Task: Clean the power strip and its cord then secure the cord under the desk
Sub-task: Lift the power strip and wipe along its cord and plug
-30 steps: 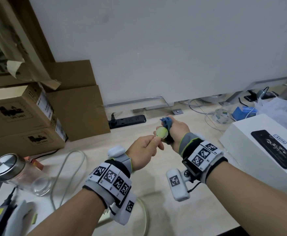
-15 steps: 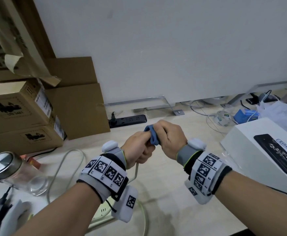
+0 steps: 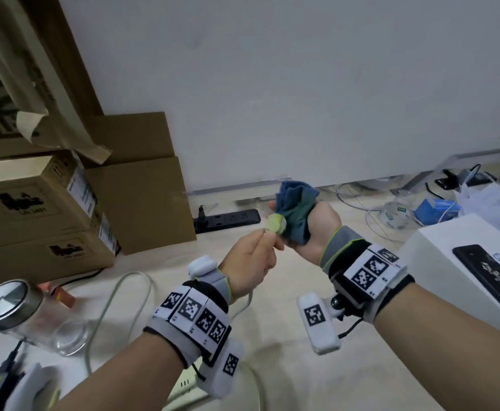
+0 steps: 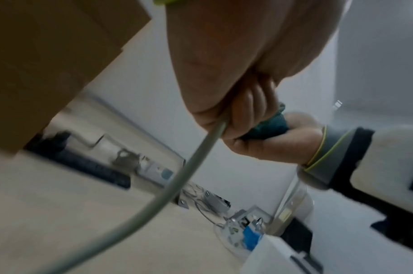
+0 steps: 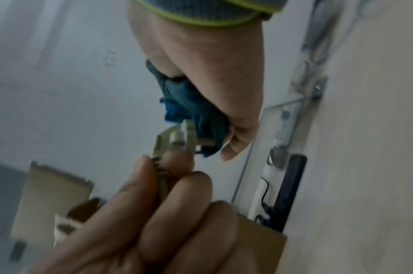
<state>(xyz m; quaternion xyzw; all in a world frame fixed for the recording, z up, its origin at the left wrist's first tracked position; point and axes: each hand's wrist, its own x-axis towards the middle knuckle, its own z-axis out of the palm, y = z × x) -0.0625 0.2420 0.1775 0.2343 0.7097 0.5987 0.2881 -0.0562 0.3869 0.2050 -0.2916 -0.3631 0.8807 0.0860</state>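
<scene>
Left hand: the left hand (image 3: 250, 262) is pinching the pale plug (image 3: 276, 223) by the ribbed neck where the cord (image 4: 184, 178) leaves it, fingers curled tight, prongs pointing at the cloth.
Right hand: the right hand (image 3: 314, 229) is gripping a bunched blue cloth (image 3: 294, 209) in a closed fist, with folds sticking out above and below the fingers.
Contact: in the right wrist view the plug's face is sitting just beside the cloth, perhaps touching it; blur is hiding the exact gap.
Step in hand: judging by this, the person is wiping the plug end of the cord.
Doing it well: it is probably paying to keep the neck grip firm so the plug is not twisting, to work a fold of cloth around each prong and over the face, and then to be drawing the cloth along the cord away from the plug.
Cord: it is hanging from the left hand and looping across the pale floor (image 3: 272, 336) towards the near edge of the head view.
Other strip: a black power strip (image 3: 228, 219) is lying against the wall, well apart from both hands, beside stacked cardboard boxes (image 3: 50, 209).
</scene>
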